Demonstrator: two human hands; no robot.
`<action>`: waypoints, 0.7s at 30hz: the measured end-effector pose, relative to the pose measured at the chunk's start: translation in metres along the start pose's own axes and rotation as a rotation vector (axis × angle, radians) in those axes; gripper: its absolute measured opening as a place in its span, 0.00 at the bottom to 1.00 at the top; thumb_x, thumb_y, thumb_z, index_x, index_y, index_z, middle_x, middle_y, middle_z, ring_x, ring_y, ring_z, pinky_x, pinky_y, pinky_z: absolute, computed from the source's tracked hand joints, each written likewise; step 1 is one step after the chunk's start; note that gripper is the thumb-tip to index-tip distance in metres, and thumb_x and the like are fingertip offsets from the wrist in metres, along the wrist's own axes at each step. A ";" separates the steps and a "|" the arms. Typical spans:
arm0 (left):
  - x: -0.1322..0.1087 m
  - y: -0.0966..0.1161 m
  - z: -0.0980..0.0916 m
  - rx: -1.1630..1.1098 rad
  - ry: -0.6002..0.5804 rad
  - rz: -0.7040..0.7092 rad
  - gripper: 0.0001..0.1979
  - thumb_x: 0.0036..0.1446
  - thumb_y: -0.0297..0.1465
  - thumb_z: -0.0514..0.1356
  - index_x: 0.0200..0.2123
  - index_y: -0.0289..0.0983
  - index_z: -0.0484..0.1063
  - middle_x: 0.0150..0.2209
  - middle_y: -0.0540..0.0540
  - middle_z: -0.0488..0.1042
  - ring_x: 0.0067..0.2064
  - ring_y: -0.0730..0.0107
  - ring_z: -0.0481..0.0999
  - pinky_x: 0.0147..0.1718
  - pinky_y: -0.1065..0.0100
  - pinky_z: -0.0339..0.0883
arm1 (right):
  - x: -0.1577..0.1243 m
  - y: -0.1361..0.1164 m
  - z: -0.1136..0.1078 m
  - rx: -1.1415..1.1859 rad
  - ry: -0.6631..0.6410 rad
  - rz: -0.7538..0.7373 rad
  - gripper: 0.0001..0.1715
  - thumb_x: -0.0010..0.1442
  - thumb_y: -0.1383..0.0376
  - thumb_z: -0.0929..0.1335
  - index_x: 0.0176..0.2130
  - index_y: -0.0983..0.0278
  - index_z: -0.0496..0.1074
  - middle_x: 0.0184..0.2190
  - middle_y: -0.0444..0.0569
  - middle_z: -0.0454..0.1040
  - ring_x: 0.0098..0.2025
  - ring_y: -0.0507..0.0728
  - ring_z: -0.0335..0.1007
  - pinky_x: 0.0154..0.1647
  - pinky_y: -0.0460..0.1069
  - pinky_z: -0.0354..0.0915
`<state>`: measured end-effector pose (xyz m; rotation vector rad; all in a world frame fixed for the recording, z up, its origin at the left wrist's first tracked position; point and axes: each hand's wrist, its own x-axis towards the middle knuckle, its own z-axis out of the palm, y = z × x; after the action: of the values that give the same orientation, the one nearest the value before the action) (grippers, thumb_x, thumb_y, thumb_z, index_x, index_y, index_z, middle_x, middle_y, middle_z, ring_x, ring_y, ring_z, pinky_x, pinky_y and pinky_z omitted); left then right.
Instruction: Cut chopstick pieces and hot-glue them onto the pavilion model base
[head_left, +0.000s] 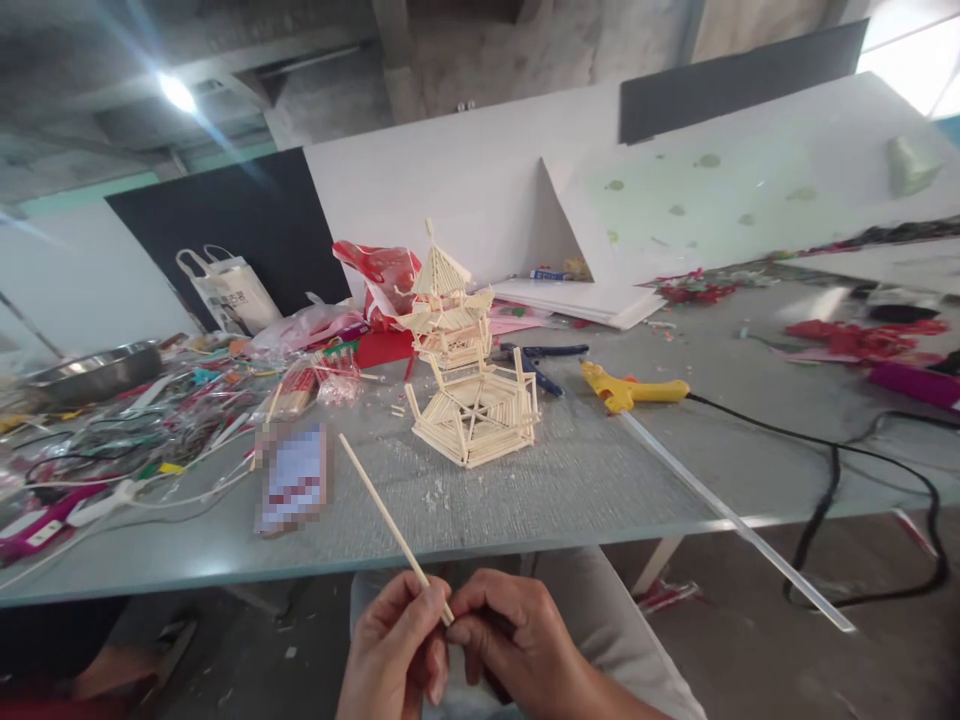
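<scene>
A thin pale wooden stick (384, 515) is pinched near its lower end between the thumb and fingers of my left hand (397, 635). It slants up and left, its far tip above the table. My right hand (521, 635) is closed beside it, fingertips at the stick's lower end; what lies inside its fingers is hidden. Beyond my hands sits a six-sided base of wooden sticks (476, 415) with short uprights at its rim. Behind it stands a small stick pagoda (446, 310) with tiered roofs and a pointed top.
A yellow glue gun (634, 390) lies to the right; its clear glue stick (735, 520) juts past the table edge, and a black cord trails off. Blue-handled pliers (544, 365) lie behind the base. At left are a blurred-out packet (296, 480), bagged clutter and a metal bowl (97, 370).
</scene>
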<state>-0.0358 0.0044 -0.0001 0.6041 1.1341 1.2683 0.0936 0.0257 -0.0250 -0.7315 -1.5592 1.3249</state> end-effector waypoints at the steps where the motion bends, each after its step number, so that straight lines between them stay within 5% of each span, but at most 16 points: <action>1: 0.000 0.001 0.001 -0.001 -0.001 0.001 0.16 0.37 0.39 0.69 0.20 0.34 0.67 0.13 0.57 0.62 0.12 0.87 0.54 0.10 0.82 0.48 | 0.000 0.000 -0.001 -0.014 -0.006 -0.007 0.06 0.56 0.70 0.65 0.29 0.69 0.71 0.21 0.40 0.64 0.14 0.41 0.56 0.14 0.36 0.55; 10: -0.002 0.005 0.004 0.015 -0.051 0.026 0.15 0.41 0.37 0.67 0.20 0.34 0.67 0.13 0.57 0.61 0.13 0.86 0.54 0.11 0.81 0.49 | -0.002 -0.007 -0.008 -0.327 -0.022 -0.222 0.06 0.55 0.71 0.65 0.32 0.67 0.73 0.23 0.43 0.69 0.24 0.46 0.65 0.26 0.39 0.61; 16: -0.005 0.009 0.008 0.023 -0.055 0.013 0.16 0.38 0.39 0.68 0.20 0.35 0.67 0.12 0.57 0.61 0.13 0.86 0.54 0.10 0.81 0.50 | 0.002 -0.010 -0.012 -0.490 0.000 -0.474 0.05 0.58 0.71 0.64 0.31 0.66 0.68 0.25 0.44 0.70 0.27 0.46 0.65 0.30 0.38 0.60; 21: -0.008 0.009 0.009 0.050 -0.064 0.021 0.16 0.41 0.40 0.67 0.20 0.35 0.66 0.10 0.57 0.59 0.12 0.85 0.52 0.10 0.81 0.48 | 0.003 -0.005 -0.013 -0.542 0.004 -0.528 0.06 0.59 0.73 0.62 0.32 0.66 0.66 0.25 0.44 0.69 0.27 0.47 0.64 0.30 0.39 0.59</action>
<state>-0.0307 0.0014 0.0138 0.6907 1.1123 1.2327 0.1048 0.0320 -0.0195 -0.5752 -1.9612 0.5158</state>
